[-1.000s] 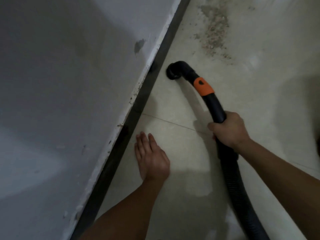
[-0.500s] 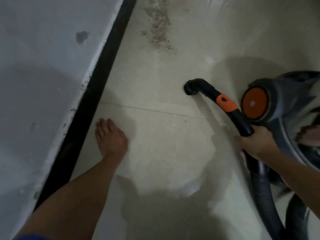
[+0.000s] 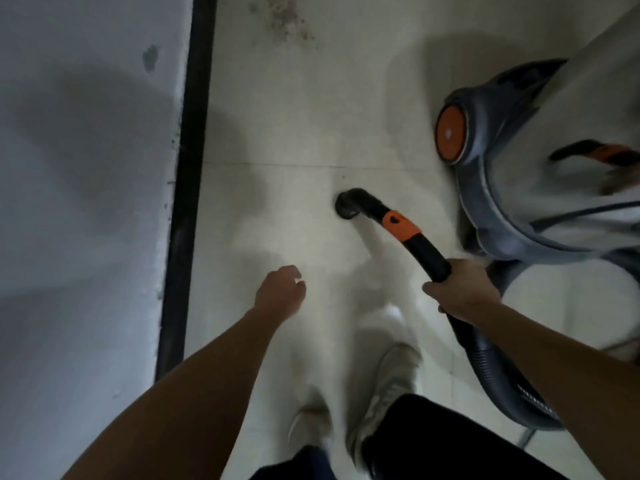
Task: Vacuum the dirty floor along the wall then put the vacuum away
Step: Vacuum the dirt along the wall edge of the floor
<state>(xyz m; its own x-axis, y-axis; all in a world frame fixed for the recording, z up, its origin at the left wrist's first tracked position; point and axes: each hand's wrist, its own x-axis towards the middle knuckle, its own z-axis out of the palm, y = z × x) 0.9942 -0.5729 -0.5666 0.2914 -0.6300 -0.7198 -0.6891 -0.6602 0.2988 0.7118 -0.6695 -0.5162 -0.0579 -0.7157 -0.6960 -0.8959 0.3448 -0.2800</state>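
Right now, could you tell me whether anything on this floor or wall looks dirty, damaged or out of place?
A patch of gritty debris lies unvacuumed on the floor near the black baseboard, ahead of the nozzle on the wand that the right hand grips. The wall has a chipped spot near its lower edge.

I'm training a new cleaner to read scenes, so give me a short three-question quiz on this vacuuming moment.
1. True or false: the nozzle sits right on the dirt patch.
2. Which hand grips the vacuum tube? A) left B) right C) both
3. Fill in: the round disc on the vacuum body is ______.

Key: 1 false, the dirt lies farther ahead, near the baseboard. 2 B, the right hand. 3 orange.
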